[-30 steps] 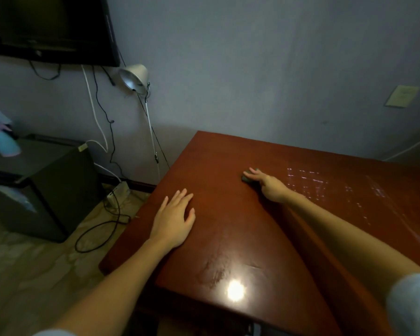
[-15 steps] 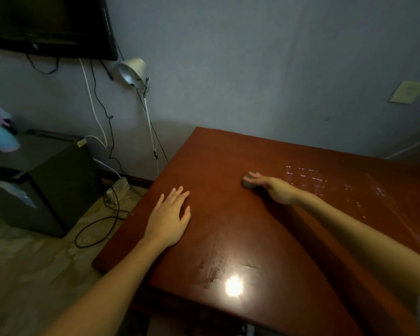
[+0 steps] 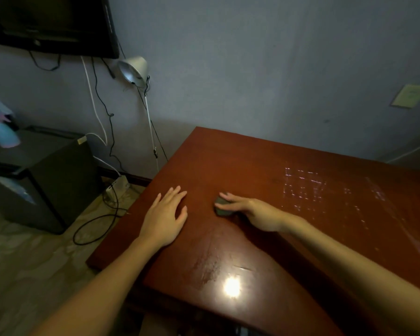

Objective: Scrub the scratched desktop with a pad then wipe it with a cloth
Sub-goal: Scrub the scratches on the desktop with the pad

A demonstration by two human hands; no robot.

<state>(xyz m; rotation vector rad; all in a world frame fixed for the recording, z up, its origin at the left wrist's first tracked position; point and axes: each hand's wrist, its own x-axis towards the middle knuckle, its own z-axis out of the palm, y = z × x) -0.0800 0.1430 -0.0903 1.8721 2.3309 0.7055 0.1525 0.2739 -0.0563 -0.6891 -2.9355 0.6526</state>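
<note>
1. Our right hand (image 3: 255,212) lies on the dark scouring pad (image 3: 222,207), with fairly straight fingers laid over it and pressing it down on the desktop (image 3: 240,154). We cannot tell whether the thumb hooks its near edge.
2. Our left hand (image 3: 165,214) rests flat with its fingers spread, palm down on the wood just left of the pad. It holds nothing and only braces us.
3. What has changed: over the last second the pad has slid toward us and to the left. It now sits near the left hand's fingertips and further from the pale scratch marks (image 3: 303,183) than it was.
4. We read that as the return half of a scrubbing stroke, so the scrub is under way and not finished.
5. The bright scratches to the right and the long scuffs beyond them still show plainly. A dull worn patch (image 3: 204,270) lies close to the lamp glare near the front edge.
6. No cloth appears anywhere in the head view, so the wiping step has not begun, and we judge the task less than half done.
7. The next strokes probably need to go back out to the right over those marks, under steady pressure.
</note>
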